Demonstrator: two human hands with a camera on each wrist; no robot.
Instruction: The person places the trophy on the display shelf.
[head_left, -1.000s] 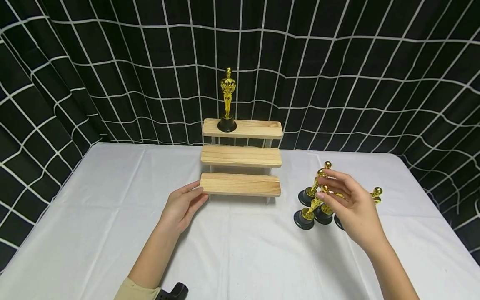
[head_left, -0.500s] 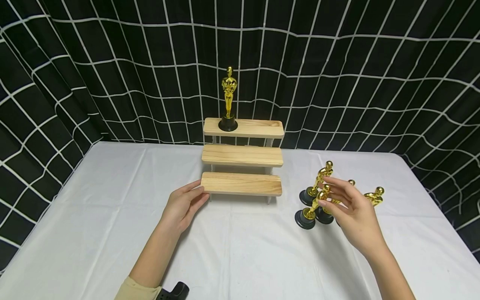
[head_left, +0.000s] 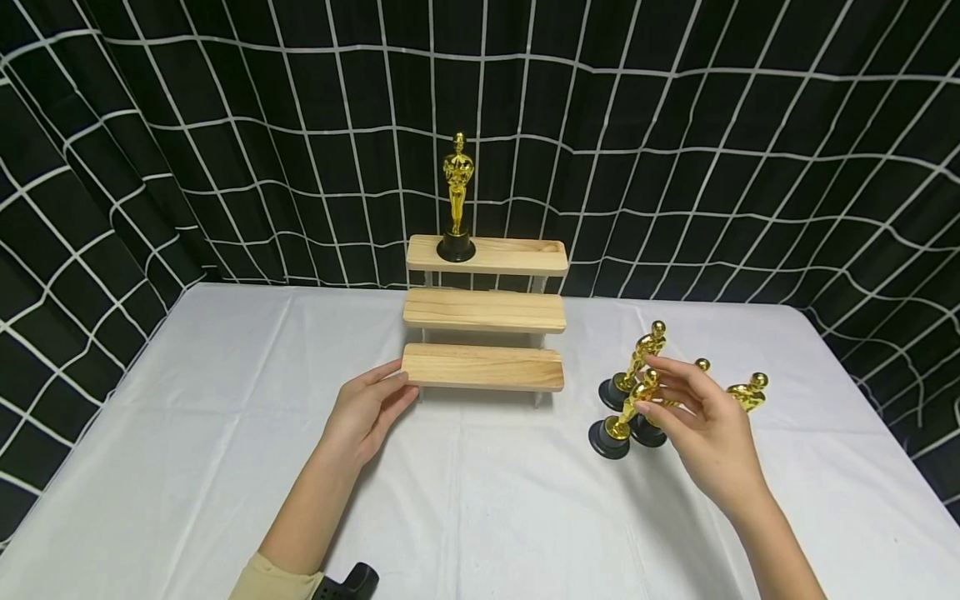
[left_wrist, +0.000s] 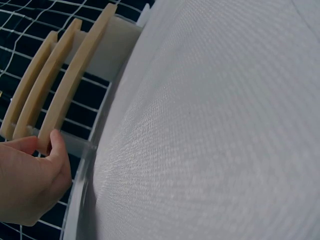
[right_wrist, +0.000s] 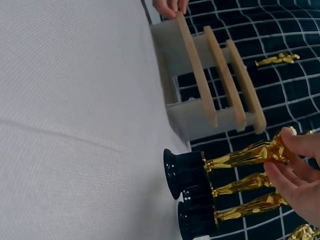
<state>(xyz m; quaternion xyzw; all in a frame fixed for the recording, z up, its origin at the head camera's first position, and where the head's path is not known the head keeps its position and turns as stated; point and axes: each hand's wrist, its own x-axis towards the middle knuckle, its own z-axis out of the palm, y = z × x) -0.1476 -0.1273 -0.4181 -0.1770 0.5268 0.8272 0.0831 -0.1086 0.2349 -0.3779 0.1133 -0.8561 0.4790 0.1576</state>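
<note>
A three-step wooden display stand stands on the white table. My left hand pinches the left end of its lowest step, thumb and fingers on either face of the board. Upright on the top step, toward its left, is a gold award statuette with a round black base. At the right, my right hand holds the front-left gold statuette of a group by its upper body, between thumb and fingers. Its black base is down by the tablecloth.
Other statuettes stand close around the right hand: one behind, and one at the right partly hidden by the hand. A black curtain with a white grid hangs behind the table.
My right hand has lowered slightly and closed its fingers round the front-left statuette's upper body. The left hand keeps its hold on the stand, and the view has shifted slightly.
</note>
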